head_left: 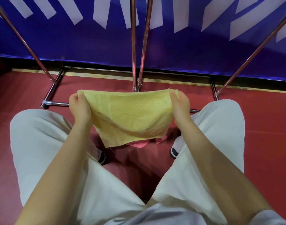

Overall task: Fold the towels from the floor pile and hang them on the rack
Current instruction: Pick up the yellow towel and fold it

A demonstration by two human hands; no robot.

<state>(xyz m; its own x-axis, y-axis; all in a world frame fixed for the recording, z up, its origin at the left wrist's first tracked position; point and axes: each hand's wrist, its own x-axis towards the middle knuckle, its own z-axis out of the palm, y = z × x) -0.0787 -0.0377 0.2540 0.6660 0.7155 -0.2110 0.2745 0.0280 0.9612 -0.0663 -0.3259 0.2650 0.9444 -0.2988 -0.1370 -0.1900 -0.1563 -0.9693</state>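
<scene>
A: Yellow towel (132, 114) — held up in the air in front of the knees, above the red floor (265, 120). Top edge pulled level between both hands, the rest sagging in a fold, one loose corner hanging low toward the left.

B: State of the hands?

A: Left hand (79, 108) pinches the top left corner, thumb on the near side, fingers curled behind the cloth. Right hand (180, 107) grips the top right corner the same way. Both arms are stretched forward.

B: The rack?

A: Chrome rack (133, 46) stands just beyond the towel, upright poles in the middle, slanted bars to either side, base frame on the floor. The towel does not touch it. Behind it, a blue banner (74, 44) with large white lettering.

B: Anything under the towel?

A: A bit of pink cloth (139, 144) on the floor, mostly hidden by the yellow one; cannot tell how much lies there. The person wears pale trousers (41, 143), knees apart, with dark-and-white shoes (173, 152) showing between them.
</scene>
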